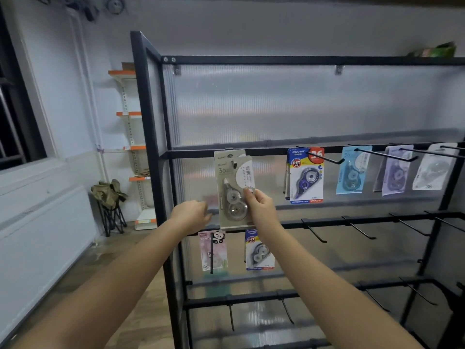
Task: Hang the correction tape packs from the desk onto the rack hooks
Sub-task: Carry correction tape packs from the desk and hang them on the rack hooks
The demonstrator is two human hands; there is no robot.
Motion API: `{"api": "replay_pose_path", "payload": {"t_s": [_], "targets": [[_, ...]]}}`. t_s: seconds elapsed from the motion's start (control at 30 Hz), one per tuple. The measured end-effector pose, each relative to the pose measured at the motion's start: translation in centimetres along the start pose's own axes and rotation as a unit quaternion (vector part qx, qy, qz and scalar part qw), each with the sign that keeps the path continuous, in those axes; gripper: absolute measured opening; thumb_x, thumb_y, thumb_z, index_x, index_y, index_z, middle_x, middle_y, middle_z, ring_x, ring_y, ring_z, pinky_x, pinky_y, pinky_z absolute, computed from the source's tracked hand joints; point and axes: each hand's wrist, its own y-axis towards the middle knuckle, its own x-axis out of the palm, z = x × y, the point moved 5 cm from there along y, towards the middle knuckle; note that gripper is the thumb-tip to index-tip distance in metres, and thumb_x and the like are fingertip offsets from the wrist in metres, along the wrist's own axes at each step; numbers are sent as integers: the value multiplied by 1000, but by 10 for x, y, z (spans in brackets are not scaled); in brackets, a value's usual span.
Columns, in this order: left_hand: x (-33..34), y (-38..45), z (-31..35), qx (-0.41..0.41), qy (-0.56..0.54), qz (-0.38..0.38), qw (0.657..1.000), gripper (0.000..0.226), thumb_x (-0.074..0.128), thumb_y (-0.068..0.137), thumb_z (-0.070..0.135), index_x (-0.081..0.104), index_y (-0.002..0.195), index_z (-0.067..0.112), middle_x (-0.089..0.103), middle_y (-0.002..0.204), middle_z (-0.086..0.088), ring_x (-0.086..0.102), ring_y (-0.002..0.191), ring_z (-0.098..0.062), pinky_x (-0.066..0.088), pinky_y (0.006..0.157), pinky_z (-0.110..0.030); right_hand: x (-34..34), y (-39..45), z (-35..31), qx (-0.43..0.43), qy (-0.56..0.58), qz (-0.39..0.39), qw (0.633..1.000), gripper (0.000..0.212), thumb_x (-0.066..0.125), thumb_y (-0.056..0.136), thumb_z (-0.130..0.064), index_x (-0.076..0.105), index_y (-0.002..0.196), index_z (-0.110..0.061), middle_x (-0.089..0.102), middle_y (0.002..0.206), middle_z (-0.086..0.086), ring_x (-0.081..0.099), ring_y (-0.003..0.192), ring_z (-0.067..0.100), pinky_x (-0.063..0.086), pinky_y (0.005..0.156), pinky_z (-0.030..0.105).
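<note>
At nine o'clock on the rack (pixel 151 152), your right hand (pixel 260 205) pinches the beige pack (pixel 232 187) to seat it on its hook (pixel 235 164); your left hand (pixel 192 212) hangs loosely curled, empty.

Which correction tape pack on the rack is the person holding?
The beige pack at the top rail's left end, pinched by the right hand; the others hang untouched.

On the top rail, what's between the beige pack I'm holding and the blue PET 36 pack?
Nothing hangs there: in the head view, only bare rail runs from the beige pack, pinched by the right hand, to the PET 36 pack.
</note>
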Motion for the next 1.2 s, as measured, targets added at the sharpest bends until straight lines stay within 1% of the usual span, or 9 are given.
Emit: {"api": "replay_pose_path", "payload": {"t_s": [0.3, 0.53, 0.63, 0.73, 0.83, 0.93, 1.03, 1.1, 1.2], "targets": [[16, 17, -4, 15, -10, -2, 1000, 31, 42, 98, 39, 57, 116, 19, 62, 112, 0, 60, 93, -16, 44, 65, -26, 11, 50, 6, 29, -81, 72, 994, 21, 44, 100, -34, 57, 98, -17, 66, 102, 6, 64, 98, 22, 56, 84, 37], [27, 23, -4, 30, -11, -38, 999, 33, 38, 100, 38, 57, 119, 20, 64, 108, -2, 57, 84, -15, 40, 61, -24, 11, 55, 20, 61, -82, 107, 989, 28, 50, 96, -39, 57, 103, -13, 62, 95, 3, 58, 80, 12, 47, 64, 21], [30, 21, -1, 39, -4, -57, 998, 37, 34, 102, 37, 48, 133, 23, 61, 120, -3, 52, 82, -13, 38, 55, -21, -3, 49, 34, 74, -76, 131, 986, 30, 48, 97, -38, 56, 108, -12, 59, 94, -1, 56, 86, 13, 45, 67, 21], [33, 17, 2, 51, 12, -62, 997, 34, 34, 102, 37, 49, 129, 22, 62, 115, -2, 56, 84, -13, 37, 54, -21, -25, 40, 54, 95, -165, 151, 970, 25, 46, 98, -30, 57, 111, -11, 59, 100, 4, 57, 94, 21, 50, 82, 33], [34, 12, 7, 55, 33, -62, 996, 34, 34, 101, 37, 54, 121, 18, 61, 114, -2, 58, 94, -17, 39, 65, -25, -40, 31, 70, 117, -363, 85, 920, 35, 47, 95, -25, 51, 129, -17, 53, 125, 9, 47, 119, 28, 43, 101, 43], [35, 5, 14, 41, 37, -67, 996, 35, 33, 101, 37, 55, 121, 18, 61, 114, -3, 58, 101, -21, 44, 69, -29, -44, 21, 78, 137, -551, -30, 823, 46, 46, 96, -28, 38, 139, -15, 42, 142, 10, 29, 134, 29, 25, 111, 41], [34, -5, 22, 16, 29, -72, 997, 38, 38, 99, 41, 52, 128, 20, 59, 124, -3, 56, 110, -22, 47, 78, -33, -39, 12, 82, 155, -636, -128, 745, 55, 46, 95, -33, 30, 144, -14, 29, 151, 9, 18, 141, 31, 17, 115, 46], [32, -14, 28, -7, 16, -84, 996, 43, 40, 98, 44, 47, 135, 22, 54, 134, -4, 51, 119, -24, 46, 86, -36, -32, 8, 81, 139, -659, -165, 720, 57, 47, 95, -34, 28, 145, -15, 26, 153, 9, 15, 142, 32, 15, 115, 48], [28, -32, 35, -42, 4, -88, 995, 49, 38, 98, 47, 40, 141, 24, 47, 141, -8, 43, 128, -28, 42, 98, -42, -19, -1, 73, 82, -655, -194, 726, 58, 48, 94, -32, 28, 146, -14, 26, 153, 9, 18, 142, 32, 17, 115, 49]]}}
